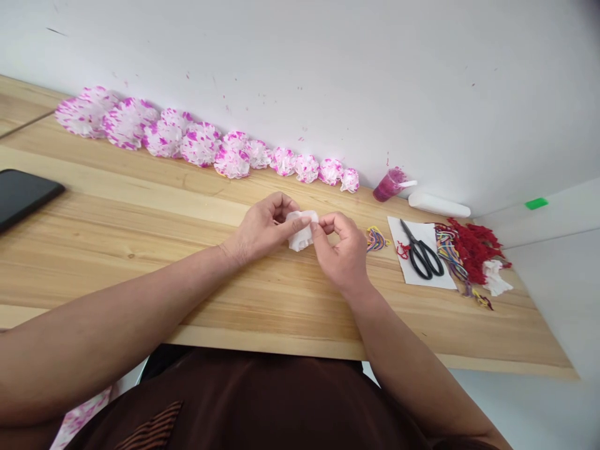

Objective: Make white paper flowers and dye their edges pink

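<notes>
Between my two hands, a little above the wooden table [140, 250], is a small ruffled piece of white tissue paper [300, 239]. My left hand [268, 230] grips its left side, the thumb lying across the front. On the other side my right hand [341, 247] pinches the upper right edge between thumb and finger. Just beyond the right hand lies a small bunch of coloured strings [376, 239]. The far side of the tissue and some left fingertips are hidden.
Several pink-spotted white paper pompoms [200, 144] line the wall. To the right are a cup of purple liquid [390, 185], a white roll [439, 204], black scissors [422, 253] on white paper, and red yarn [475, 247]. A phone [25, 195] lies far left.
</notes>
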`<state>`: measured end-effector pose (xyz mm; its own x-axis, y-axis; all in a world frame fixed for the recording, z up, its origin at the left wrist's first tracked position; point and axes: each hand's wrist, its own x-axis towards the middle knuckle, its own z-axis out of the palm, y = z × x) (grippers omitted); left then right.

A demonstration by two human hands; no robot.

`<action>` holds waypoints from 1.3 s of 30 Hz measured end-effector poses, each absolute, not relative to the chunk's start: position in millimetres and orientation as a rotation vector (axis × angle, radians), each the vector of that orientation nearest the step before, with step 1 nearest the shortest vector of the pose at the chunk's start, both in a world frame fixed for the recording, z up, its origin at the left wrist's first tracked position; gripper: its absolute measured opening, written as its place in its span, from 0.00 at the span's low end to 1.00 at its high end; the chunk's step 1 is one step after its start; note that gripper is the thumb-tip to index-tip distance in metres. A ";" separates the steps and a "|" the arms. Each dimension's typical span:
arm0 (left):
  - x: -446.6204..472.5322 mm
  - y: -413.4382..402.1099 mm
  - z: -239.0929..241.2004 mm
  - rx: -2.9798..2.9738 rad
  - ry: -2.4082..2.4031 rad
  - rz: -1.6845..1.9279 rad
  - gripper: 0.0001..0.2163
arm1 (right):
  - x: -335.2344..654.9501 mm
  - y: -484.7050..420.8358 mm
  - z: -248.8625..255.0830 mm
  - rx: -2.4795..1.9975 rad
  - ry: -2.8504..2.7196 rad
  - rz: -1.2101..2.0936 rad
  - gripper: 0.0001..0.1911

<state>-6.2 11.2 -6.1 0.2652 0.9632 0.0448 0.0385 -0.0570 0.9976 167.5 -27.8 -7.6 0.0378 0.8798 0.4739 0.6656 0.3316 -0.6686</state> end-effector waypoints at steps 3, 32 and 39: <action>-7.9 11.2 -3.9 1.429 1.055 0.996 0.13 | 163.8 -30.9 -6.1 -1.395 -1.763 0.197 0.06; -2.1 9.4 -14.9 1.270 0.981 1.060 0.14 | 162.7 -32.2 -5.6 -1.437 -1.800 0.190 0.06; 1.0 7.4 -14.8 1.295 0.964 1.070 0.13 | 166.6 -28.5 -3.7 -1.412 -1.680 0.398 0.13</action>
<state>1.0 7.4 -14.8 0.2488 0.9678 0.0371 -0.0641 -0.0217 0.9977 166.6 -28.5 -3.7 0.0332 0.9102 0.4128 0.6281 0.3023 -0.7170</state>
